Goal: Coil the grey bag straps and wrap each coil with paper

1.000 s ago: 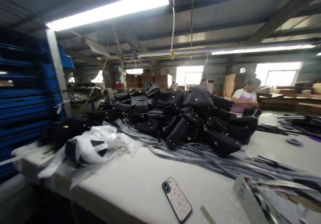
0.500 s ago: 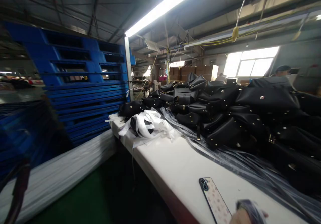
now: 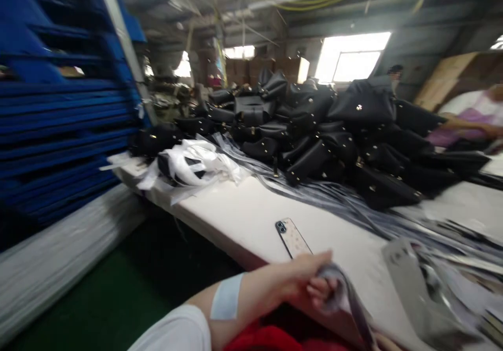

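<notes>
My left hand (image 3: 312,285) reaches in from the lower left, past a white sleeve and a pale blue band on the forearm. Its fingers are closed on the edge of a grey, thin sheet (image 3: 349,301) that hangs over the near edge of the white table (image 3: 243,215). A phone (image 3: 293,238) with a patterned back lies face down just beyond the hand. A sliver of skin at the bottom edge (image 3: 387,343) may be my right hand; its fingers do not show.
A big heap of black handbags (image 3: 334,125) covers the table's middle, with white plastic wrapping (image 3: 196,165) at its left end and grey strips and sheets (image 3: 412,272) to the right. Stacked blue pallets (image 3: 58,115) stand left. A person in purple (image 3: 471,118) works far right.
The view swung left, then back and down. My left arm has come fully into view, gripping the grey sheet near the phone; half a second ago only a blurred bit of it showed.
</notes>
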### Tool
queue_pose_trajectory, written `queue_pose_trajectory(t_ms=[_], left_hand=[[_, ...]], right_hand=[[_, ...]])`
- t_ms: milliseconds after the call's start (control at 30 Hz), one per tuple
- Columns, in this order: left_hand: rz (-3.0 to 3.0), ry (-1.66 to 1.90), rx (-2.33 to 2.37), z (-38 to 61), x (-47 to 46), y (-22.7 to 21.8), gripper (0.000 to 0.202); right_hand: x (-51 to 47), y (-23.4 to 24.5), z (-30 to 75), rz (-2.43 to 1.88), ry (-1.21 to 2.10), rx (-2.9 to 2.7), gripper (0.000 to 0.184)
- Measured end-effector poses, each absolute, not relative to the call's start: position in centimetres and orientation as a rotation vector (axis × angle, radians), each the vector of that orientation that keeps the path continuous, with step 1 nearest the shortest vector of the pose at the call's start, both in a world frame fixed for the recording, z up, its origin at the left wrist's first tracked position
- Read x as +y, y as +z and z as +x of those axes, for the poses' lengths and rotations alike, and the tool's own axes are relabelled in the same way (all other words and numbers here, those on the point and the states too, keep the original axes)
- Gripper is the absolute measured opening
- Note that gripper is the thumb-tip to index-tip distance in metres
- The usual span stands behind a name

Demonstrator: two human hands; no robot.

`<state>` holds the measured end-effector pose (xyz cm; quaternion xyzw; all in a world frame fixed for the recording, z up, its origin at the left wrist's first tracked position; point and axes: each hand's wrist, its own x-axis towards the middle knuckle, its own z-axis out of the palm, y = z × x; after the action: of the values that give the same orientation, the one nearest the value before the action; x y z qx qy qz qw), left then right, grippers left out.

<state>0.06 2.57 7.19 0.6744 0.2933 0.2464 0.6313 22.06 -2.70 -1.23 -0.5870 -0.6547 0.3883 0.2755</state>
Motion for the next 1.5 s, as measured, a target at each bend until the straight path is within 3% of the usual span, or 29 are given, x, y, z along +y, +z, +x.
queue_pose_trajectory(t_ms=[167,300,500,567,667,767,833,933,1033,1133,1200,1367,1500], left_hand=[[0.525,0.620,0.579,-1.4,6.4,7.8,0.062],[0.282,0.741,0.502,-2.7,7.5,8.8,0.058],[0.192,0.877,0.444,-3.4,8.0,10.1,0.051],[0.181,0.949,0.416,-3.3,8.2,10.7,0.049],[0.269,1.106,0.404,-2.4,8.4,11.1,0.045],[0.602,1.384,0.577,-0.8,7.6,9.8,0.036],[1.046,1.450,0.729,0.2,6.3,8.2,0.030],[1.753,1.128,0.758,1.2,3.4,5.8,0.028],[1.958,0.729,0.702,1.4,0.8,5.3,0.033],[1.621,0.409,0.653,1.0,0.1,6.2,0.054],[1.273,0.350,0.617,0.7,0.9,7.0,0.064],[0.653,0.486,0.550,-0.1,4.0,8.8,0.065],[0.515,0.543,0.479,-0.4,5.2,10.3,0.068]], right_hand=[[-7.8,-1.2,25.7,-1.589,1.169,-1.642,0.043],[-8.2,-1.1,25.9,-1.565,1.255,-1.541,0.047],[-8.8,-1.8,25.8,-1.600,1.502,-1.379,0.057],[-8.6,-1.8,25.2,-1.628,1.396,-1.324,0.062],[-8.5,-0.4,23.2,-1.579,1.222,-1.531,0.054],[-9.5,2.2,21.2,-1.450,1.496,-1.746,0.042],[-10.3,3.9,21.2,-1.334,1.708,-1.693,0.047],[-9.7,5.6,23.7,-1.248,1.663,-1.437,0.060],[-7.1,5.9,27.0,-1.407,1.378,-1.439,0.052],[-5.3,5.0,28.4,-1.599,1.156,-1.644,0.042],[-5.3,4.2,27.9,-1.601,1.215,-1.703,0.043],[-7.3,2.8,24.8,-1.295,1.599,-1.693,0.047],[-7.7,2.0,22.4,-1.385,1.407,-1.751,0.038]])
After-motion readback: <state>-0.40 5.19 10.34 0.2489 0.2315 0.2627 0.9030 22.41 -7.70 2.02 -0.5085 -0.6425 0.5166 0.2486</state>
